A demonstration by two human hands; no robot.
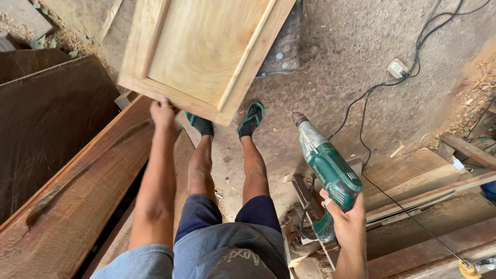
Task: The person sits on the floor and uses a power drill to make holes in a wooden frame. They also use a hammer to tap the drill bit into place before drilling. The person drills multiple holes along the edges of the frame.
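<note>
My left hand (163,111) grips the near edge of a light wooden framed panel (201,51) and holds it up off the floor, tilted, at the top middle. My right hand (347,222) is closed on the grip of a green corded electric drill (328,173), its chuck pointing up and to the left. The drill's black cord (392,204) trails to the lower right. My legs and green sandals (251,120) stand on the dusty floor between the two hands.
Dark wooden boards (67,196) lean at the left. Planks and offcuts (413,181) are stacked at the right. A white power socket (398,68) with black cables lies on the sawdust-covered floor at the upper right. Wood shavings (475,98) pile at the right edge.
</note>
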